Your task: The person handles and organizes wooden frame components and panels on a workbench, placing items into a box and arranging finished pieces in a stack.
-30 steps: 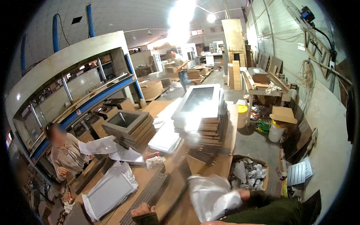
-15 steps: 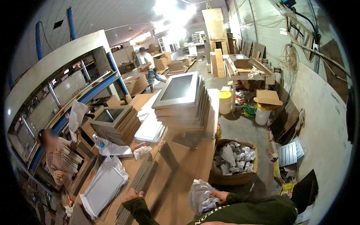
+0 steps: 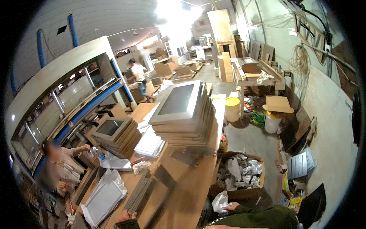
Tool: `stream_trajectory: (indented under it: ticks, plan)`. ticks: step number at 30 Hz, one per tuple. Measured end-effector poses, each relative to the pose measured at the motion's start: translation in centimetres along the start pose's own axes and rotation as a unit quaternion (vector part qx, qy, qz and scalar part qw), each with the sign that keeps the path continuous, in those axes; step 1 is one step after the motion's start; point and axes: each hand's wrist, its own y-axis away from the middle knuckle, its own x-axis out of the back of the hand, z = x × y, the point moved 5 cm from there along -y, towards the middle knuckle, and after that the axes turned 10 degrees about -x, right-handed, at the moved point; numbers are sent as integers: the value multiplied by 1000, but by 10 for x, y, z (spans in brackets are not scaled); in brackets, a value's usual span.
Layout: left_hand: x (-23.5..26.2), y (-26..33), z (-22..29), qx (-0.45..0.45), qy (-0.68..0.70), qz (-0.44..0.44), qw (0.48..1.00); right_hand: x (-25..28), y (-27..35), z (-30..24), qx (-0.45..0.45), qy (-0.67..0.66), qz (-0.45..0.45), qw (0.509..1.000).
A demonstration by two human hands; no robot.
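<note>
My right hand (image 3: 233, 207) is shut on a crumpled white plastic wrap (image 3: 220, 201), held just off the right edge of the wooden workbench (image 3: 187, 191) and in front of a cardboard box (image 3: 254, 189). The green sleeve of that arm runs along the lower edge. My left hand (image 3: 124, 218) lies low at the near end of a flat stack of thin grey boards (image 3: 141, 192) on the bench. Only part of it shows, so its grip is unclear. A frame wrapped in white plastic (image 3: 103, 196) lies to its left.
A tall stack of framed panels (image 3: 185, 114) and a lower one (image 3: 114, 133) stand farther along the bench. The cardboard box holds crumpled white wrap. A seated co-worker (image 3: 57, 168) is at the left, and another person (image 3: 139, 76) stands far back. Buckets (image 3: 232, 108) stand on the floor.
The wrap in my right hand has been bunched smaller and carried right, off the bench toward the box. My left hand has slid left along the near edge.
</note>
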Motion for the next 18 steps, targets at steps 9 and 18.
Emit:
stream_trajectory:
  ticks: [9,18]
  plan:
    - [16,9,35,57,-208,26,976,18,23,-18,258,228,-105,933]
    - [-5,11,12,-221,-391,351,822,73,44,-18,194,-189,135,953]
